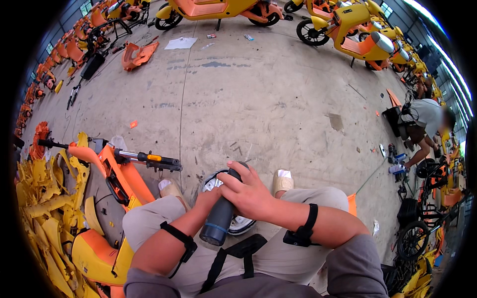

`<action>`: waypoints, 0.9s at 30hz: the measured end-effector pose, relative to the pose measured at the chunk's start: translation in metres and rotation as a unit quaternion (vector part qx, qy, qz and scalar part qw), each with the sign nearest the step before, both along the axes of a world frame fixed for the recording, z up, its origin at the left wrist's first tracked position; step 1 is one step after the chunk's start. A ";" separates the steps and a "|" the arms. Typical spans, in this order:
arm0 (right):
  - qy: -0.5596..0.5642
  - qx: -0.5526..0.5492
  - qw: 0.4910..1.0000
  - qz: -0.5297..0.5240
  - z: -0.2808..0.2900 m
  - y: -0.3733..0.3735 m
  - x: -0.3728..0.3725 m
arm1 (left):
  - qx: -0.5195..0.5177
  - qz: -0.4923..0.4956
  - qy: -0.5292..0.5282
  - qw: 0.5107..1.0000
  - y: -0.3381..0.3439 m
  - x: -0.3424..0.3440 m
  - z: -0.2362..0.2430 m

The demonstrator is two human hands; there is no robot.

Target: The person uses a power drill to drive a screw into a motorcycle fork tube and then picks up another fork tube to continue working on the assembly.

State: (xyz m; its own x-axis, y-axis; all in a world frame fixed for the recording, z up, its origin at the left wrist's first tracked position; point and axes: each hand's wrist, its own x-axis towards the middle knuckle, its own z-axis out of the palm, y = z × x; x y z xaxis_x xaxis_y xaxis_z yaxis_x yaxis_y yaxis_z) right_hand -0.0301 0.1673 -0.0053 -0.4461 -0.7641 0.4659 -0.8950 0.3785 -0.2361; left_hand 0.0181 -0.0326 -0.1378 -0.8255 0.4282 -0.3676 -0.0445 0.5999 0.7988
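Observation:
Between my knees, both hands are closed round a dark grey cylinder with a blue band (pixel 218 222). It lies tilted, its banded end toward me. My right hand (pixel 249 194) wraps over its upper part, fingers spread across the top. Closed against its left side is my left hand (pixel 206 200), its fingers partly hidden. The frame does not show whether the cylinder is a tool body or a bottle. Below it, on the floor between my feet, is a round white and dark object (pixel 243 226), mostly covered by my hands and the cylinder.
A partly stripped orange scooter frame (pixel 124 174) lies at my left beside heaped yellow panels (pixel 49 218). A person (pixel 422 119) bends over parts at the right. Yellow scooters (pixel 348 35) stand at the back. An orange panel (pixel 139 55) lies on the far floor.

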 end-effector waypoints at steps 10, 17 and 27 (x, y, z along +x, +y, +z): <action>-0.052 0.014 0.998 -0.020 0.006 0.001 -0.003 | -0.005 -0.020 0.044 0.999 0.003 0.006 -0.040; -0.042 0.011 0.999 -0.025 0.007 0.003 -0.003 | 0.106 0.042 0.022 0.993 0.010 0.003 -0.040; -0.051 0.011 0.998 -0.028 0.008 0.002 -0.003 | 0.248 0.017 -0.079 0.965 0.027 -0.007 -0.009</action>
State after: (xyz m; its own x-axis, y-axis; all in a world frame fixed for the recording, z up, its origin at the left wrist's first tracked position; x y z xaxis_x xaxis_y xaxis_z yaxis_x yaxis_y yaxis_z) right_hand -0.0336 0.1688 0.0025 -0.5328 -0.7464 0.3988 -0.8439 0.4335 -0.3161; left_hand 0.0106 -0.0057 -0.1466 -0.7931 0.5571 -0.2463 -0.2020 0.1409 0.9692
